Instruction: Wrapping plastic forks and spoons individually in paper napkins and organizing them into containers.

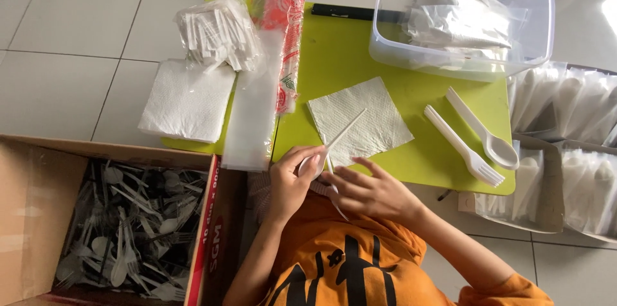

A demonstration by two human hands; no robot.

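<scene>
1. lime green board is smooth and flat, with a clear plastic tub on its far right corner
2. white napkin lies soft and crinkly just beyond both hands
3. left hand pinches a white plastic spoon, its long axis slanting up-right over the napkin
4. right hand hovers just beside it with fingers loose, holding nothing i can make out
5. spare fork and another spoon lie to the right

White plastic spoon, slanted across a white napkin, napkin flat on green mat
</scene>
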